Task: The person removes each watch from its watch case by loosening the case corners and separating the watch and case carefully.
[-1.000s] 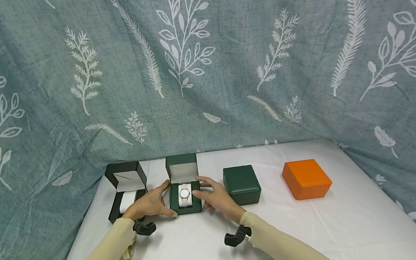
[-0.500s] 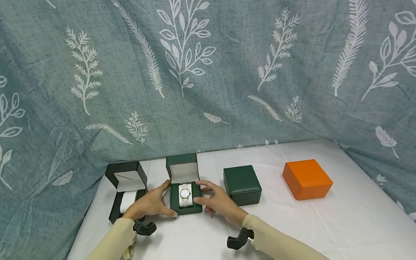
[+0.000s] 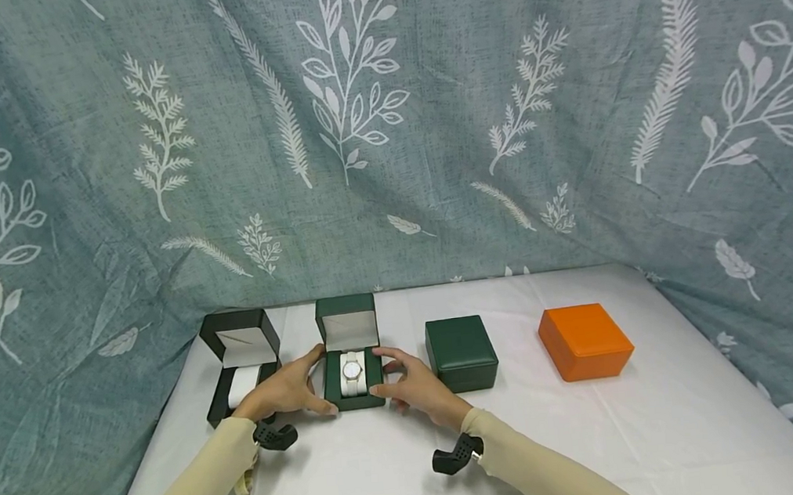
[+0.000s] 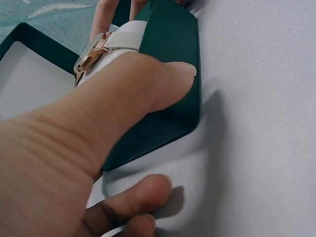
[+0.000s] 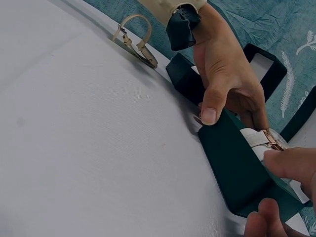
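Note:
A wristwatch with a white strap sits round a white cushion in a dark green watch box, whose lid is raised. My left hand grips the box's left side, index finger near the back corner and thumb on the front face. From the right, my right hand holds the box: its thumb lies over the top edge beside the cushion, and bent fingers are at the outer side. In the right wrist view the watch case looks rose gold.
Left stands an opened black watch box with a bare white cushion. A beige-strapped watch lies on the white tablecloth near my left forearm. To the right are a closed green box and a closed orange box.
My right thumb has slid toward me along the box's right edge, and the right index finger has come slightly nearer too. The left hand and box hold their places.

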